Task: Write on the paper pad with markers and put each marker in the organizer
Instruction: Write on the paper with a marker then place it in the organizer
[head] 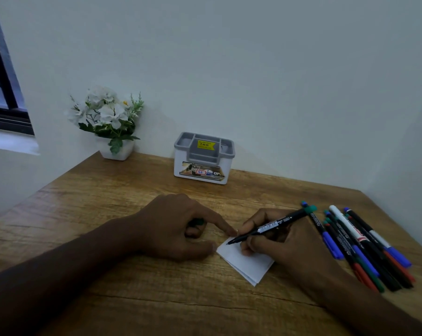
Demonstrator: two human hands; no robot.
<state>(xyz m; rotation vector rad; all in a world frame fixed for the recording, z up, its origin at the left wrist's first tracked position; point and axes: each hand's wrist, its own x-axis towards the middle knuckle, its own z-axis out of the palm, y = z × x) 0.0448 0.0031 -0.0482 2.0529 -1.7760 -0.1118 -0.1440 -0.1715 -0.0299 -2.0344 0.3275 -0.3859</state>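
Right hand (275,241): clamped in a writing grip around the green-ended marker (273,226); resting on the paper pad (245,260).
Marker axis: tip low at 8 o'clock, touching the pad's far corner; green end raised toward 2 o'clock.
Left hand (180,226): forefinger stretched to pin the pad's far corner; other fingers curled over a small green piece, probably the cap (197,222), partly hidden.
Paper pad: on the wooden table (108,202), under both hands, corners turned diamond-wise.
Organizer (203,158): at 11 o'clock from the marker tip, well apart, against the wall; compartments open upward; appears empty.
Spare markers (365,248): loose pile at 3 o'clock, just beside the right hand.
Coming move (judged): recapping first, then carrying toward 11 o'clock; right hand already holding, left hand nearer the organizer.
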